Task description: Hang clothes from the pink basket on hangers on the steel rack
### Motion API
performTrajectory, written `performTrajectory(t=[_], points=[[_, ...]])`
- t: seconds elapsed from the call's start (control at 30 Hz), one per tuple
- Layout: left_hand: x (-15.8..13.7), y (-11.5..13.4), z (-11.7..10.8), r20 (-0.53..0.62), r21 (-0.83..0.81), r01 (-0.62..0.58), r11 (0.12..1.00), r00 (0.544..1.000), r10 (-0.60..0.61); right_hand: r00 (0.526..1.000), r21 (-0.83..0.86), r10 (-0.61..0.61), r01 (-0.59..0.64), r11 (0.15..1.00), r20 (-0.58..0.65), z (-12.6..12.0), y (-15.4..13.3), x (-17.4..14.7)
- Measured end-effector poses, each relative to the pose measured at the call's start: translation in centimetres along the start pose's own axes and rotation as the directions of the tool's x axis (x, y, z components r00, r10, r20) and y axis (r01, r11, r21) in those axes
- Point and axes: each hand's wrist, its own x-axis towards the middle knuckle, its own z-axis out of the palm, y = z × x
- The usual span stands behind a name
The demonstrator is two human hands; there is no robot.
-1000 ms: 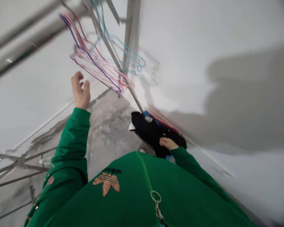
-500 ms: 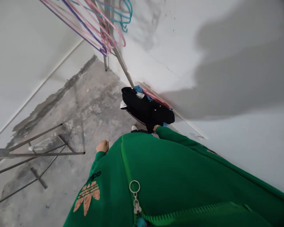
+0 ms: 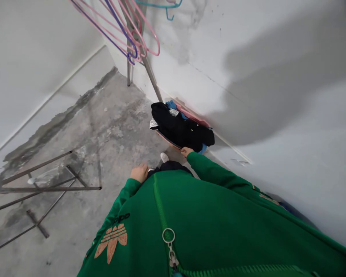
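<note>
A heap of black clothes (image 3: 180, 129) fills a pink basin (image 3: 168, 143) on the floor against the wall, with some blue cloth and a white patterned piece showing. My right hand (image 3: 187, 151) is at the basin's near rim, its fingers closed there just below the black clothes. Part of that grip is hidden. Beside my dark trousers (image 3: 174, 166), my left hand (image 3: 140, 173) hangs with curled fingers and nothing visible in it.
Pink and purple hangers (image 3: 135, 42) hang at the top, near a teal hanger (image 3: 161, 5). A metal stand leg (image 3: 153, 79) reaches the floor behind the basin. Metal bars of a rack (image 3: 52, 188) stick in from the left. A white wall (image 3: 276, 165) closes the right side.
My left hand has moved right, in against my leg. My right hand has shifted slightly left and up at the basin's rim. The view has tilted a little.
</note>
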Motion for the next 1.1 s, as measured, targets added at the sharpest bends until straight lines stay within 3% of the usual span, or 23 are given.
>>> performTrajectory(t=[0.13,0.33,0.57,0.7,0.8,1.0,1.1], points=[[-1.8,0.2,1.4,0.048,-0.033,0.052,0.998,0.998,-0.05,0.999,-0.116,-0.037,0.035,0.993,-0.01,-0.3,-2.5,6.3],[-4.4,2.0,4.1,0.148,-0.16,0.267,0.95,0.958,-0.244,0.983,-0.253,-0.177,0.182,0.95,0.042,-0.9,-8.9,15.6],[-5.0,4.1,5.8,0.239,-0.242,0.39,0.888,0.912,-0.335,0.994,-0.397,-0.058,0.091,0.913,0.093,0.8,-11.8,21.2],[-4.2,4.6,5.6,0.241,-0.264,0.385,0.885,0.914,-0.326,0.992,-0.434,-0.034,0.086,0.897,0.125,0.5,-11.8,21.1],[-3.5,4.7,5.1,0.218,-0.273,0.364,0.891,0.925,-0.311,0.991,-0.418,-0.064,0.109,0.902,0.121,-1.2,-11.8,19.8],[-2.4,4.0,3.4,0.122,-0.271,0.275,0.922,0.96,-0.251,0.975,-0.225,-0.219,0.219,0.949,0.025,-8.2,-11.6,15.0],[-1.8,3.3,2.4,0.034,-0.27,0.21,0.939,0.977,-0.209,0.963,0.096,-0.271,0.27,0.958,-0.011,-12.8,-11.5,10.4]])
